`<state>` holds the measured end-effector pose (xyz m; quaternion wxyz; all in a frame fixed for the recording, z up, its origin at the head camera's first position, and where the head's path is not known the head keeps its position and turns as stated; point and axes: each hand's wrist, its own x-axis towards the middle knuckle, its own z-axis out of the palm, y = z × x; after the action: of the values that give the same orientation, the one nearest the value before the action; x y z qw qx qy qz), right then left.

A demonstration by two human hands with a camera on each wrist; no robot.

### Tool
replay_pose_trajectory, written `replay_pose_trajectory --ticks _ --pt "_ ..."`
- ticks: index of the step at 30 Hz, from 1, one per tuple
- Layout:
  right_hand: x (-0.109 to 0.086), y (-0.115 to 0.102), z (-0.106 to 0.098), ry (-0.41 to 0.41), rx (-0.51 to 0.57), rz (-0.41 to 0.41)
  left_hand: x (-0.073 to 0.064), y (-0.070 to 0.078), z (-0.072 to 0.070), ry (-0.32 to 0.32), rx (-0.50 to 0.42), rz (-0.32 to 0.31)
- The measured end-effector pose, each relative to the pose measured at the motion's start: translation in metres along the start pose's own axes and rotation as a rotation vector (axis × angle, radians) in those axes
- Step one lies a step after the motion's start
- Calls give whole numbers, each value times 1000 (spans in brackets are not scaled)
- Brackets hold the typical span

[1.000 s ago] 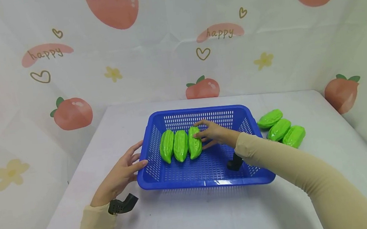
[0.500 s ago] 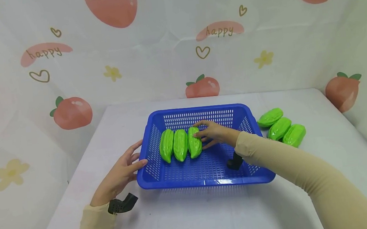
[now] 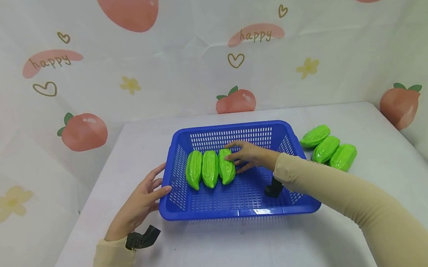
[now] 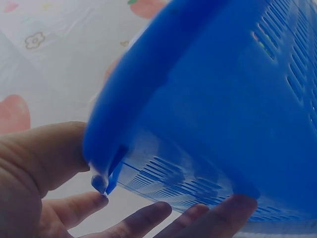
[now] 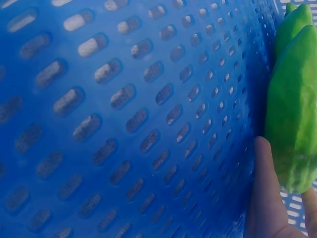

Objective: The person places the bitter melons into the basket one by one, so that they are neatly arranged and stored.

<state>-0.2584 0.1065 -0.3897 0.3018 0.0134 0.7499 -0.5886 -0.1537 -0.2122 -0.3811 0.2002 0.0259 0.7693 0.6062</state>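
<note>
Three bright green, ridged bitter melons lie side by side in a blue perforated plastic basket. My right hand reaches in from the right and holds the rightmost bitter melon, thumb and fingers around its upper part. Beside that one are the middle bitter melon and the left bitter melon, pointed ends toward me. On the basket's left side, my left hand grips the edge. Its thumb sits at the rim, and the fingers spread below along the outer wall, as the left wrist view shows.
Right of the basket, three more bitter melons lie in a slanting row on the white table. My right forearm crosses the basket's right rim. A patterned cloth hangs behind the table.
Both hands, the basket and the bitter melons stay in place; only the head view shifts very slightly.
</note>
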Motion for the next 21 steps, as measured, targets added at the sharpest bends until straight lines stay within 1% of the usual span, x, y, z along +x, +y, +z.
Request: replay_pose_trajectory --ticks 7,14,21 --pt "3 0 -1 7 -21 1 -3 2 0 -6 6 8" --pt "2 -1 -1 6 -41 13 -5 3 -1 -35 -3 31" --pt "2 -1 -2 7 -38 17 -5 3 -1 -33 1 30"
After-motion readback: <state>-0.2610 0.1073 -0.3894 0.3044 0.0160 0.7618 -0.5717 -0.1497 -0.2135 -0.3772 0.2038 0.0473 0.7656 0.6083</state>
